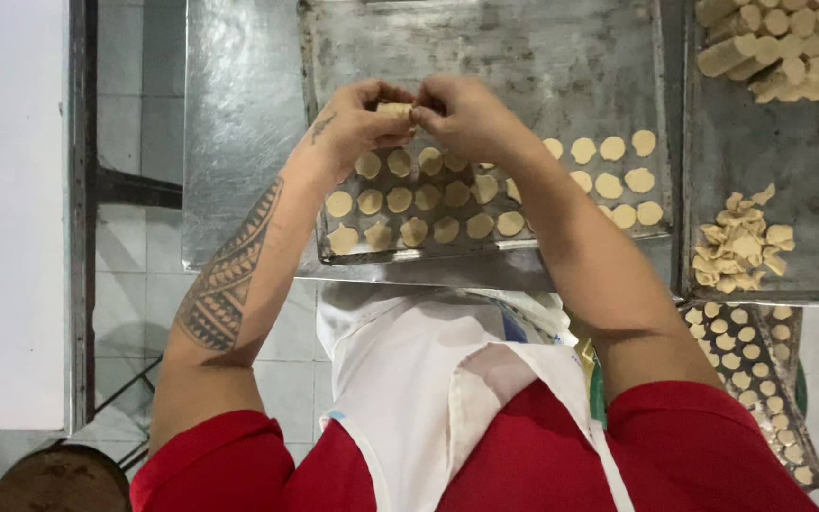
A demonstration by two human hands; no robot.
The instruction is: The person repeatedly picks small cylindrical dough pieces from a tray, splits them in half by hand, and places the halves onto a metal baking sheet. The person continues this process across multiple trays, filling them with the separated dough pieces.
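Both my hands meet above a metal baking tray (561, 57) and pinch one small piece of pale dough (394, 109) between their fingertips. My left hand (357, 118) grips it from the left, my right hand (466, 114) from the right. Under my hands, several flat round dough discs (433, 199) lie in rows on the tray's near part. More discs (613, 180) lie to the right of my right forearm. The far half of the tray is bare metal.
A second tray (808, 152) at right carries a heap of dough scraps (739, 242) and stacked dough logs (789, 47). A lower tray of discs (760, 379) sits at bottom right. Tiled floor and a white wall are at left, a round brown stool (59, 479) at bottom left.
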